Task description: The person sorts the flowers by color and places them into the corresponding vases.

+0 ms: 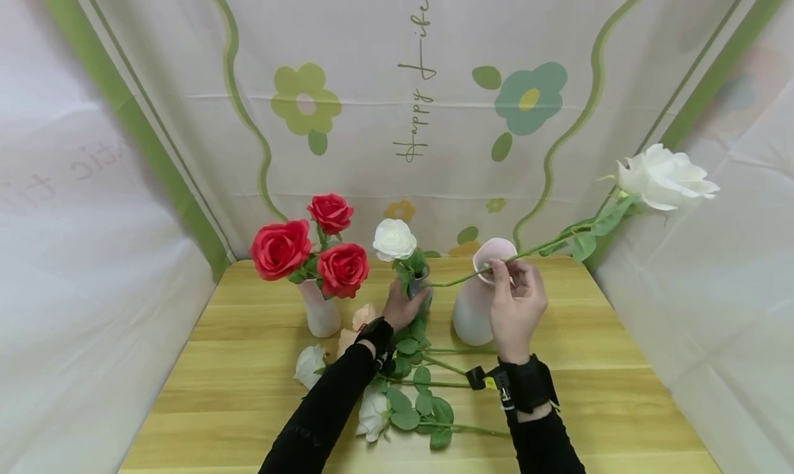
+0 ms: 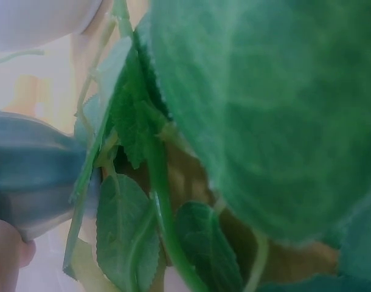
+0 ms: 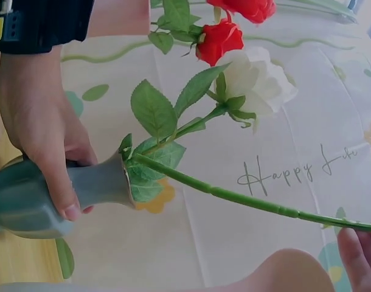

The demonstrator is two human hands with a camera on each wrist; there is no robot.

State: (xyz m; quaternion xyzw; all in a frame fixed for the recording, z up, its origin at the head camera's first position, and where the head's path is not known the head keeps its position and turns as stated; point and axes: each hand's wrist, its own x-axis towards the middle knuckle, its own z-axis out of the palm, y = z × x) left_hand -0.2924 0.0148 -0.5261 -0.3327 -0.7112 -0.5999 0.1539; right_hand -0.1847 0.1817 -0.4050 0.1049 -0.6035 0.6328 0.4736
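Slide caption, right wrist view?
Left hand grips a blue-grey vase; right hand holds a green stem, end at the vase's mouth.

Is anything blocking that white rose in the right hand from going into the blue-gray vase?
Only leaves, it seems: those of the white rose already in the blue-gray vase crowd its mouth, where the stem of the held rose ends. Nothing else visible stands between.

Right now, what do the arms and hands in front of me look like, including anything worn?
The left hand and right hand are ungloved. The left sleeve and right sleeve are black. Left wristband and right wristband are black too; the right one carries a small black block and a yellow label.
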